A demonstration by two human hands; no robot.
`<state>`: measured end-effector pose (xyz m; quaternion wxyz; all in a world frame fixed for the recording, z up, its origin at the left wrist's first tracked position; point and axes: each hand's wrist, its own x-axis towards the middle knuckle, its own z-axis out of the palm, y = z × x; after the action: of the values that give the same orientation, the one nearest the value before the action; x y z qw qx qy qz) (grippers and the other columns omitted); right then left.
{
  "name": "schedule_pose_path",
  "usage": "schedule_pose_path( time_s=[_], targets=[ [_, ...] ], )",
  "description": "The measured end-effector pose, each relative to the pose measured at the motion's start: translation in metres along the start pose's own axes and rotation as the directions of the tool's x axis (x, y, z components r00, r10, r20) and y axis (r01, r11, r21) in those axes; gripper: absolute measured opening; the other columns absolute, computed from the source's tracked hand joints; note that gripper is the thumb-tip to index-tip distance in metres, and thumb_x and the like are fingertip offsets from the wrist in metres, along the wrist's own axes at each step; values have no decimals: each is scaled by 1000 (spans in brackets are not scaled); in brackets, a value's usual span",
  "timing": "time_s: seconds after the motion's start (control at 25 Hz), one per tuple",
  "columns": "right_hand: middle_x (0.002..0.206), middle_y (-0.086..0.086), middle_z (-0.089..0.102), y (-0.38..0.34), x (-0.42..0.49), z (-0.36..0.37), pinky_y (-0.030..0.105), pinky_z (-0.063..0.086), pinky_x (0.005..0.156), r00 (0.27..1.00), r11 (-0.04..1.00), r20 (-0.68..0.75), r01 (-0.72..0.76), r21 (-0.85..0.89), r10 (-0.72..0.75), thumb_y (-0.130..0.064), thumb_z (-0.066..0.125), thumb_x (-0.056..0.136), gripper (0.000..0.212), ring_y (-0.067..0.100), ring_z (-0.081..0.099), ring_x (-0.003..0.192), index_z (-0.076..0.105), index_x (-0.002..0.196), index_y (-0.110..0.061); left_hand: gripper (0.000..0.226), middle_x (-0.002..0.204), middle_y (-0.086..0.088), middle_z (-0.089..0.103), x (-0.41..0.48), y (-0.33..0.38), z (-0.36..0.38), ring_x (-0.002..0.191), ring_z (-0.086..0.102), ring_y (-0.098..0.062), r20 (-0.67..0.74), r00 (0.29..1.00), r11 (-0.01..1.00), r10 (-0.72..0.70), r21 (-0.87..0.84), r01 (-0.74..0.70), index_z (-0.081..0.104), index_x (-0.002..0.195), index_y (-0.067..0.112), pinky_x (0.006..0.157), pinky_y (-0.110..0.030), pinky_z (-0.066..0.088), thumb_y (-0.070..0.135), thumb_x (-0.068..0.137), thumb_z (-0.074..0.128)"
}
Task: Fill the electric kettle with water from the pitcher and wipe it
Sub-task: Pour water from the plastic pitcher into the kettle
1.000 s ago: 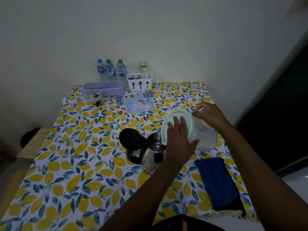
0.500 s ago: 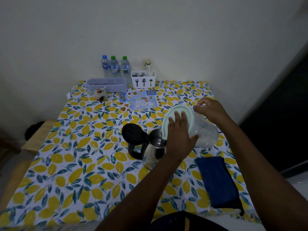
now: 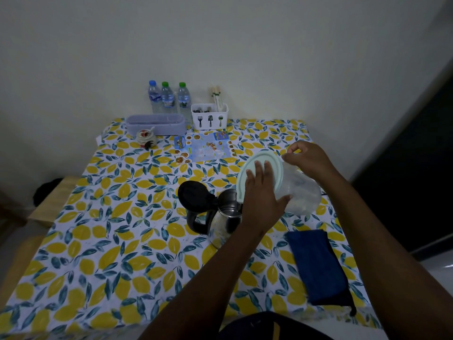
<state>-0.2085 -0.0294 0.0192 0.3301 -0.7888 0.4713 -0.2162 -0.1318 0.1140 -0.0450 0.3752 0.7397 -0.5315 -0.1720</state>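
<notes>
Near the counter's [image 3: 73, 266] front-right corner lies a folded blue cloth [image 3: 316, 266], soft and untouched. Toward mid-counter stands the steel electric kettle [image 3: 221, 222], lid [image 3: 193, 196] flipped open. The left hand [image 3: 263, 200] lies flat against the pitcher's pale green lid [image 3: 247, 173], thumb under the wall; the right hand [image 3: 307, 159] is closed around what is probably the handle, hidden behind it. The clear plastic pitcher [image 3: 301, 190] is tipped over the kettle's mouth: light, slick, slightly flexible, best held by handle and lid. Compared with half a second ago, hands and tilt look unchanged; only the view shifted.
</notes>
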Motion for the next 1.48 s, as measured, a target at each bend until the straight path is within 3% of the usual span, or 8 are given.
schedule_pose_path(
  time_s=[0.44,0.6,0.72,0.88,1.16,1.48],
  targets=[
    [87,-8,65,-3,1,4,36,47,73,999,999,1,33,-34,-33,-35,69,72,12,17,61,86,61,70,-26,97,160,-17,-3,0,-4,-3,146,-6,-39,-9,1000,1000,6,-20,-7,0,150,9,119,-51,9,45,86,63],
    [90,-6,66,-2,-1,6,36,47,71,1000,999,4,20,-28,-20,-35,68,73,11,16,61,83,60,69,-28,95,160,-17,-3,0,-9,-3,146,-7,-39,0,1000,1000,25,-2,-25,1,150,10,120,-52,8,45,87,62],
    [90,-8,65,4,-3,8,38,50,73,1000,999,-9,-3,39,3,-34,67,72,11,15,61,85,61,70,-26,94,161,-17,-3,1,-8,-1,146,-7,-41,17,999,999,38,36,-39,0,150,11,119,-51,7,45,87,62],
    [77,-7,60,20,-8,10,32,42,65,996,986,-53,-58,158,67,-26,67,77,14,11,53,66,63,77,-13,96,160,-20,0,7,-6,0,145,-4,-45,75,994,986,79,138,-88,1,150,8,119,-54,7,43,86,63],
    [71,-2,55,73,-23,6,28,37,52,980,895,-52,-151,419,190,-21,64,83,12,14,49,60,59,73,-17,95,159,-23,-5,15,8,27,143,-7,-49,216,970,922,112,341,-183,-1,149,7,120,-55,5,42,87,61],
    [68,11,52,168,-24,-16,30,34,51,921,798,-71,-290,529,382,-19,60,89,16,21,45,54,59,75,-12,97,159,-22,-7,46,36,98,143,-7,-50,424,899,849,106,432,-304,-6,149,10,117,-58,6,42,87,61]
  ],
)
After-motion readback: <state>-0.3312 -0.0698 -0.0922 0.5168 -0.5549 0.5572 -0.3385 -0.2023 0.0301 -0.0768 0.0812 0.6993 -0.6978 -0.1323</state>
